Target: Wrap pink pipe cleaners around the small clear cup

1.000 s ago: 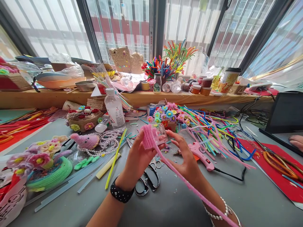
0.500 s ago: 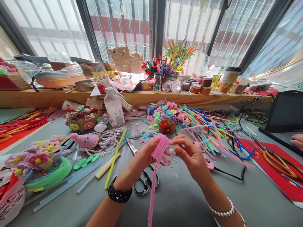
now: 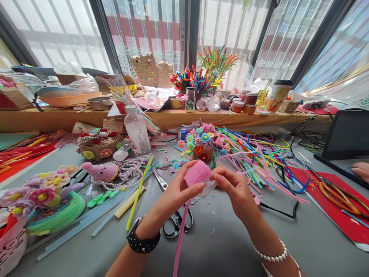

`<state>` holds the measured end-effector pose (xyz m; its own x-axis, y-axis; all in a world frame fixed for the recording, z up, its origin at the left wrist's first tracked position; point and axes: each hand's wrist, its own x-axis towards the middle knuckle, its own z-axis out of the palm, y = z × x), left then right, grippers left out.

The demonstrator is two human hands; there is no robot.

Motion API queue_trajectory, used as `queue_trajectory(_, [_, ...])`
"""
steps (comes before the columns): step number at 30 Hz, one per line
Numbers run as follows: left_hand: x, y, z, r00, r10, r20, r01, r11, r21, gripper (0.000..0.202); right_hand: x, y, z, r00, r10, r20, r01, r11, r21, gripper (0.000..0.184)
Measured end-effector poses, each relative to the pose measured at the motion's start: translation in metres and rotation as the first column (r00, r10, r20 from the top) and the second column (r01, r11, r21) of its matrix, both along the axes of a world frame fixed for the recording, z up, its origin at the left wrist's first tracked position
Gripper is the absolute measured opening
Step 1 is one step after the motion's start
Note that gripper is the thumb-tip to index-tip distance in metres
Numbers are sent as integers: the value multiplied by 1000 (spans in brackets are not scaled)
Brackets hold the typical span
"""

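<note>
One pink-wrapped container [image 3: 198, 173] slants lengthwise, clear end pointing lower right

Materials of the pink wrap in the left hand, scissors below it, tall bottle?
Pink wrap: matte, fuzzy fibre, likely chenille stem; its ridged surface looks napped.
Scissors: polished metal, probably steel; the blade gleams.
Tall bottle: clear, glossy, likely plastic; it's see-through, though glass isn't ruled out.
</note>
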<state>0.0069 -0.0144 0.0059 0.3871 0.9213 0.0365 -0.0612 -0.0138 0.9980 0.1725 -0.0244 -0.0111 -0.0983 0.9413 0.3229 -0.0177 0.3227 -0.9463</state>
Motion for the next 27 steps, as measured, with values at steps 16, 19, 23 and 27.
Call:
queue_trajectory(16, [1,1,-6,999,-7,-49,13,994,109,54,1,-2,3,999,-39,1,39,999,-24,23])
queue_trajectory(19, [3,-1,-5,994,53,-97,-38,988,150,53,0,-2,3,997,-72,18,72,997,-34,25])
queue_trajectory(23, [3,-2,-6,986,106,-132,-80,978,190,56,-1,-1,2,992,-108,62,111,993,-41,28])
queue_trajectory(27, [4,-1,-9,979,110,-170,-76,978,194,57,0,-1,0,979,-163,120,165,986,-11,30])
